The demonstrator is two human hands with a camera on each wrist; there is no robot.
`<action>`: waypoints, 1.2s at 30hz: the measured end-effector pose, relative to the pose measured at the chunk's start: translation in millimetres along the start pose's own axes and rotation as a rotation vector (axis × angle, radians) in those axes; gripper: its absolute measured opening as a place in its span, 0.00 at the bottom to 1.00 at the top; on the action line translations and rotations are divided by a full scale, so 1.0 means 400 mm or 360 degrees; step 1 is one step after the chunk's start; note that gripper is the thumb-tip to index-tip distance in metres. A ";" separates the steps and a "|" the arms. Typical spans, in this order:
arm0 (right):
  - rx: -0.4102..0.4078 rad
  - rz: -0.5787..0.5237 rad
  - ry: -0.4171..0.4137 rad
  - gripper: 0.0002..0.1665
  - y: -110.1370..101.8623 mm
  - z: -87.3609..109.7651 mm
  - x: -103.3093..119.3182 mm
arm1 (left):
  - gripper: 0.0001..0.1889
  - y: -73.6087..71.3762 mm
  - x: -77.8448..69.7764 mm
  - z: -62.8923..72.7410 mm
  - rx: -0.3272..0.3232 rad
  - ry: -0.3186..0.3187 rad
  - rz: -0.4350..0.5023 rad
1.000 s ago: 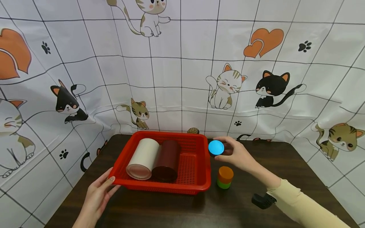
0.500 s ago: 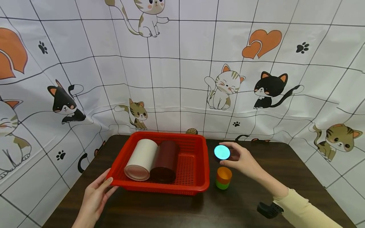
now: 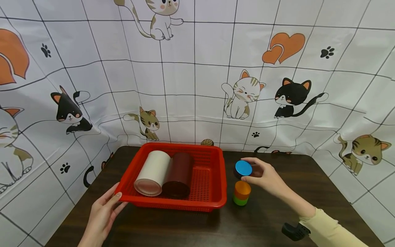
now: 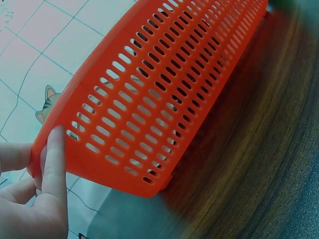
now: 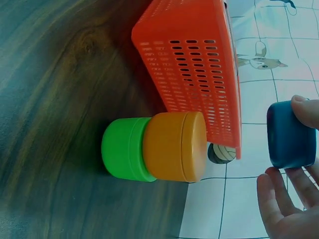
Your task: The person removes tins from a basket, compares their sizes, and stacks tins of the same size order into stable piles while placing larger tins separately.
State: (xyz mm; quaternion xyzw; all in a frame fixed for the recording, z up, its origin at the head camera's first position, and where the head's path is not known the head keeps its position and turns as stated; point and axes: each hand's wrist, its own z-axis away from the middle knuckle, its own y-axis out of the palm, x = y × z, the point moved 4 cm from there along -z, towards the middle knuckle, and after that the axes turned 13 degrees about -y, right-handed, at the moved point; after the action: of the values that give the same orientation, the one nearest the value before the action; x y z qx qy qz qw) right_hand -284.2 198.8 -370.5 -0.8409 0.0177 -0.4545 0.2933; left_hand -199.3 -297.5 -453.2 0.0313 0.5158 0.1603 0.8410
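My left hand (image 3: pixel 103 214) pinches the near left corner of a red perforated plastic basket (image 3: pixel 210 206), thumb on top of the rim and fingers beneath. In the basket lie a white cylinder (image 3: pixel 154 171) and a dark maroon cylinder (image 3: pixel 180 173), side by side. My right hand (image 3: pixel 262 175) holds a small round blue jar (image 3: pixel 243 168) between thumb and fingers, right of the basket. Just in front of the blue jar, an orange jar (image 3: pixel 242 189) sits stacked on a green jar (image 5: pixel 124 149). In the right wrist view the blue jar is apart from the stack, higher up.
The basket stands on a dark wood-grain table (image 3: pixel 185 230). A white sheet (image 3: pixel 210 79) with grid lines and cartoon cats hangs behind and at both sides. A black device (image 3: pixel 294 231) is strapped at the right wrist.
My right hand has carried the blue jar rightward and a little nearer, away from the basket's right rim to just behind the stacked jars. The left hand keeps its hold on the basket.
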 end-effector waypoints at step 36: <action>0.0202 0.0081 0.0157 0.37 -0.001 0.050 -0.061 | 0.38 -0.002 0.000 0.000 0.0017 -0.0047 0.0046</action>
State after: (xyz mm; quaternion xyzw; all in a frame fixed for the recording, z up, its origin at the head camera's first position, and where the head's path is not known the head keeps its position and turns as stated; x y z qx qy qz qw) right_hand -283.1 216.0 -397.2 -0.7964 0.0248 -0.4881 0.3562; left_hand -199.0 -298.1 -453.5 0.0457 0.5036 0.1690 0.8460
